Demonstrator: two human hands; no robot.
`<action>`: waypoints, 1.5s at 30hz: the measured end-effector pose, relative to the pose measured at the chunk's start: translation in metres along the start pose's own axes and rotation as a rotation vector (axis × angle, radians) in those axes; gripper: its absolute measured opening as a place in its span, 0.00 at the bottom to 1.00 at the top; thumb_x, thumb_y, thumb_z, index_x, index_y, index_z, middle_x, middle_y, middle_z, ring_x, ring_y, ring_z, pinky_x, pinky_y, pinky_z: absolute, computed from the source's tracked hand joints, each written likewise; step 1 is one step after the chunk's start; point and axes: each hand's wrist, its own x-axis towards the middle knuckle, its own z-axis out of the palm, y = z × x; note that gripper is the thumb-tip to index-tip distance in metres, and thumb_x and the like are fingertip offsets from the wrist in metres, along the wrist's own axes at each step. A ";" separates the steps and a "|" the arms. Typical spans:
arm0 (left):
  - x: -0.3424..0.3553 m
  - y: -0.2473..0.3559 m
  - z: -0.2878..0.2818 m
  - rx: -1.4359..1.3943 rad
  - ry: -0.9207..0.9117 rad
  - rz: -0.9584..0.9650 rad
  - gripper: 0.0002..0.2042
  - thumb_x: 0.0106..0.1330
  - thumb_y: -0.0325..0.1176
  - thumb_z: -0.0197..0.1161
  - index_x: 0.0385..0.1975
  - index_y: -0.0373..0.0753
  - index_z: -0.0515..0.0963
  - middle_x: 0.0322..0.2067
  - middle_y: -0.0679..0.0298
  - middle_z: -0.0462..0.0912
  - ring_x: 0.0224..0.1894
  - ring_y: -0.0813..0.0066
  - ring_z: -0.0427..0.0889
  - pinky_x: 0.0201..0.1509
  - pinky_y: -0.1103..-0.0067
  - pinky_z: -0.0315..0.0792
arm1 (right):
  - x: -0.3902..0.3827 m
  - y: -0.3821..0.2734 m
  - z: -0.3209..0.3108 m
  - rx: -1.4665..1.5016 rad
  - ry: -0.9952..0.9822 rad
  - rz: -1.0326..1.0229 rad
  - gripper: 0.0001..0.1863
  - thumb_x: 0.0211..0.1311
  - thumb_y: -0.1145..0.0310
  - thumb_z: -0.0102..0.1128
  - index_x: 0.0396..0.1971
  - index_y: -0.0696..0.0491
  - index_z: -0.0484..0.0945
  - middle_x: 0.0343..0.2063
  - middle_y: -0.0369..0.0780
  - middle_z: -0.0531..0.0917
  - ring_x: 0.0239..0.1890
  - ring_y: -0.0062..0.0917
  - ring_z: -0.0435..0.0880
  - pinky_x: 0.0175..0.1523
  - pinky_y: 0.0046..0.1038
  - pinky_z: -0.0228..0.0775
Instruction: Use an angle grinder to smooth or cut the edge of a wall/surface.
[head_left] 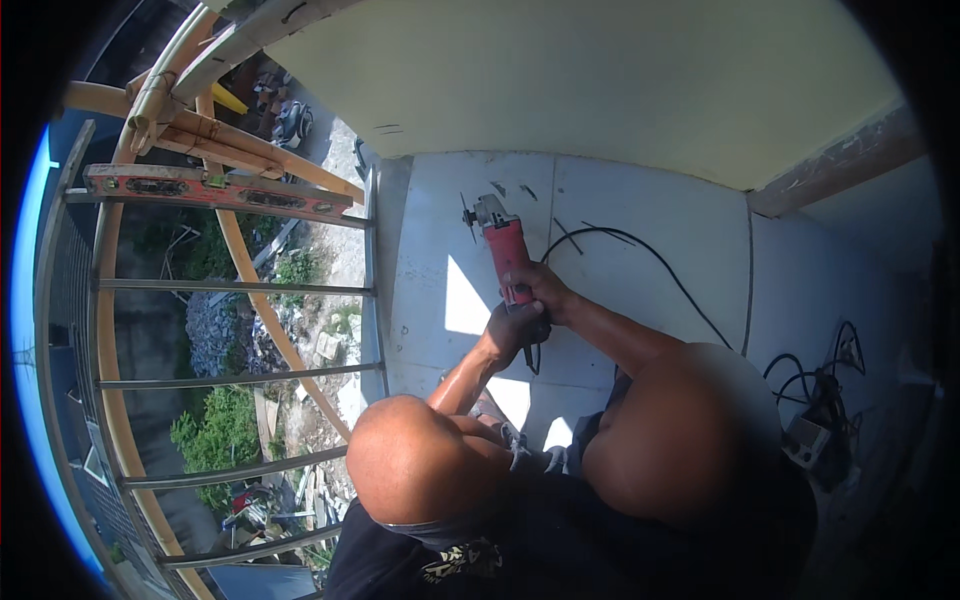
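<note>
Both my hands are wrapped round a red angle grinder [506, 250] with a grey metal head. My left hand [515, 332] grips the rear of its body near the cord. My right hand [542, 290] closes on the body just ahead of the left. The thin disc [466, 217] sits edge-on at the grinder's far end, pointing away from me above the pale floor tiles [430, 210]. A black power cord [660, 258] loops over the tiles to the right. Part of each hand's fingers is hidden behind the tool.
Metal railing bars [240, 382] run along the left, with a drop to rubble beyond. A red spirit level [220, 190] lies across the railing. A pale wall [600, 80] stands ahead. Tangled black cables and a socket box [805, 440] lie at right. Thin dark strips [568, 236] rest on the tiles.
</note>
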 end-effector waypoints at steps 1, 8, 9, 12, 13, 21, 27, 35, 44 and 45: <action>-0.001 0.001 0.002 0.096 0.022 -0.003 0.20 0.63 0.44 0.67 0.41 0.31 0.75 0.32 0.58 0.80 0.33 0.69 0.80 0.39 0.74 0.75 | -0.002 0.004 -0.003 0.014 0.009 -0.003 0.18 0.52 0.59 0.67 0.37 0.55 0.77 0.27 0.35 0.79 0.29 0.20 0.78 0.39 0.24 0.72; -0.009 -0.006 0.009 0.554 0.145 0.088 0.14 0.62 0.36 0.67 0.38 0.31 0.76 0.29 0.58 0.82 0.30 0.69 0.84 0.35 0.74 0.78 | -0.018 0.005 -0.008 -0.144 0.034 -0.026 0.20 0.51 0.59 0.69 0.40 0.55 0.77 0.31 0.37 0.80 0.34 0.22 0.80 0.43 0.29 0.73; -0.010 -0.008 0.009 0.606 0.137 0.119 0.16 0.62 0.38 0.68 0.39 0.31 0.77 0.29 0.58 0.84 0.31 0.70 0.85 0.35 0.75 0.79 | -0.026 0.000 -0.002 -0.301 0.115 -0.080 0.20 0.50 0.60 0.70 0.40 0.56 0.77 0.32 0.37 0.81 0.35 0.23 0.80 0.43 0.29 0.73; -0.005 -0.004 0.016 0.800 0.128 0.124 0.20 0.59 0.41 0.71 0.41 0.30 0.77 0.31 0.55 0.85 0.35 0.68 0.87 0.38 0.74 0.79 | -0.041 -0.008 0.000 -0.401 0.255 -0.147 0.21 0.48 0.63 0.72 0.40 0.57 0.77 0.32 0.38 0.81 0.35 0.23 0.81 0.44 0.30 0.74; -0.003 0.000 0.024 0.939 0.133 0.096 0.23 0.57 0.43 0.73 0.43 0.30 0.76 0.33 0.54 0.86 0.37 0.66 0.87 0.41 0.72 0.80 | -0.046 -0.009 -0.004 -0.345 0.305 -0.158 0.22 0.47 0.64 0.72 0.40 0.57 0.77 0.33 0.38 0.81 0.34 0.23 0.81 0.44 0.30 0.74; -0.004 0.006 0.048 0.852 -0.310 0.019 0.41 0.61 0.41 0.74 0.68 0.26 0.59 0.50 0.45 0.82 0.54 0.60 0.82 0.61 0.69 0.73 | -0.092 -0.061 -0.102 -0.081 0.184 -0.146 0.25 0.48 0.63 0.70 0.46 0.57 0.74 0.32 0.37 0.80 0.31 0.22 0.81 0.40 0.26 0.77; -0.038 0.003 0.001 0.857 -0.209 -0.062 0.35 0.62 0.39 0.72 0.65 0.28 0.65 0.49 0.46 0.83 0.54 0.61 0.82 0.61 0.69 0.74 | -0.158 -0.105 -0.210 -0.180 0.226 -0.069 0.31 0.42 0.57 0.71 0.46 0.58 0.74 0.33 0.42 0.83 0.31 0.25 0.84 0.37 0.27 0.80; -0.062 0.007 -0.040 0.784 0.083 -0.108 0.30 0.62 0.40 0.69 0.61 0.29 0.71 0.48 0.47 0.84 0.54 0.58 0.82 0.63 0.68 0.71 | -0.206 -0.097 -0.303 -0.110 0.286 -0.014 0.30 0.43 0.52 0.68 0.43 0.58 0.77 0.30 0.42 0.84 0.29 0.27 0.84 0.36 0.27 0.79; -0.054 0.015 -0.016 0.813 0.079 -0.239 0.29 0.66 0.37 0.68 0.62 0.25 0.68 0.45 0.49 0.84 0.46 0.64 0.82 0.54 0.73 0.75 | -0.231 -0.085 -0.353 0.065 0.254 -0.072 0.28 0.44 0.55 0.66 0.43 0.59 0.78 0.32 0.45 0.85 0.32 0.29 0.86 0.40 0.30 0.80; -0.057 0.006 -0.019 0.780 0.088 -0.247 0.31 0.64 0.38 0.70 0.61 0.25 0.69 0.45 0.50 0.84 0.47 0.63 0.82 0.54 0.72 0.75 | -0.239 -0.086 -0.358 0.071 0.214 -0.040 0.27 0.45 0.56 0.66 0.43 0.59 0.78 0.32 0.45 0.85 0.31 0.30 0.86 0.40 0.30 0.80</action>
